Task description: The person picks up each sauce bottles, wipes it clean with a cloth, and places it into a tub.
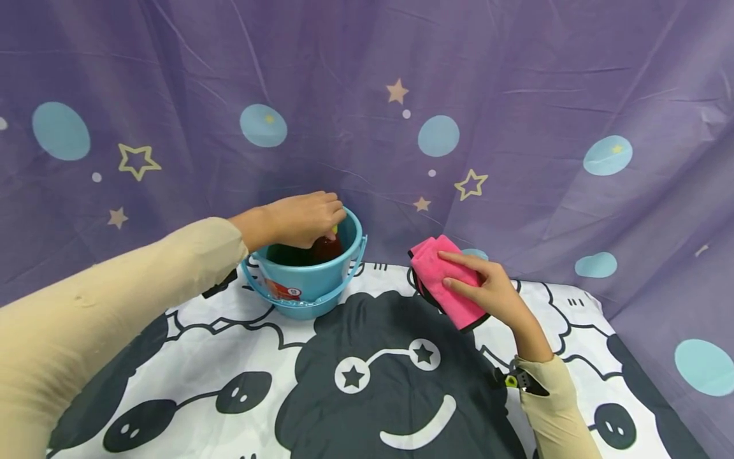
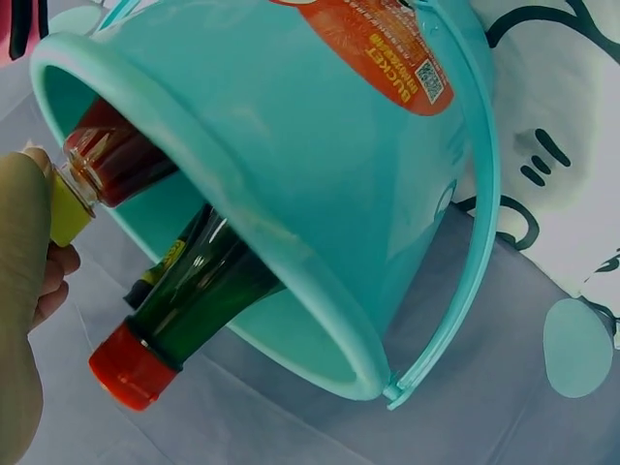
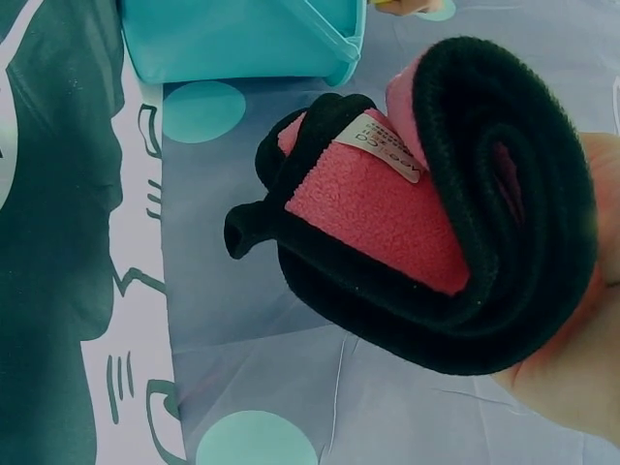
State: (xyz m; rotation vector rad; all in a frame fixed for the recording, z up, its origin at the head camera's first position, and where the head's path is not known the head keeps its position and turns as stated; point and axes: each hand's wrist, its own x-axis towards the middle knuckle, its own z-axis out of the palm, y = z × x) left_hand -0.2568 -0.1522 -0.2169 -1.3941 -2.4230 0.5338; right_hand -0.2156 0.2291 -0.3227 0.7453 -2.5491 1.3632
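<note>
My left hand (image 1: 301, 220) reaches over the rim of a light blue bucket (image 1: 309, 280) and pinches the yellow cap (image 2: 70, 208) of a bottle with dark red contents (image 2: 118, 155). That bottle's lower part is hidden inside the bucket. Beside it, a green bottle with a red cap (image 2: 199, 295) leans in the bucket, partly covering another dark item. To the right, my right hand (image 1: 493, 293) grips a folded pink cloth with black edging (image 1: 444, 274). A white label shows on the cloth in the right wrist view.
The bucket's handle (image 1: 351, 274) hangs down at its front. Below lies a white and black cartoon-print cloth (image 1: 229, 357). A purple curtain-like backdrop (image 1: 344, 64) with stars and blue dots rises close behind the bucket.
</note>
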